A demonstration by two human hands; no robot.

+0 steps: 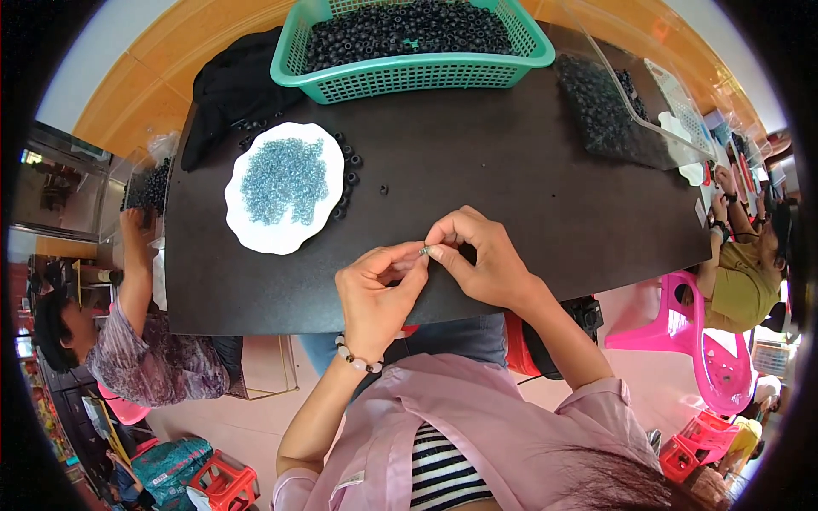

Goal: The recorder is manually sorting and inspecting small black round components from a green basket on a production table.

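My left hand (375,294) and my right hand (477,255) meet over the near edge of a black table (477,162). Their fingertips pinch a tiny bead (423,250) between them; any thread is too thin to see. A white plate (256,226) heaped with small light-blue beads (284,180) lies to the left of my hands. Loose black beads (348,170) ring the plate's right rim, and one black bead (383,189) lies alone on the table.
A green mesh basket (409,72) of black beads stands at the far edge, with black cloth (234,85) beside it. A clear tray (609,102) of black beads sits at the right. One person sits at the left (128,341), another at the right (741,272). Pink stool (682,315).
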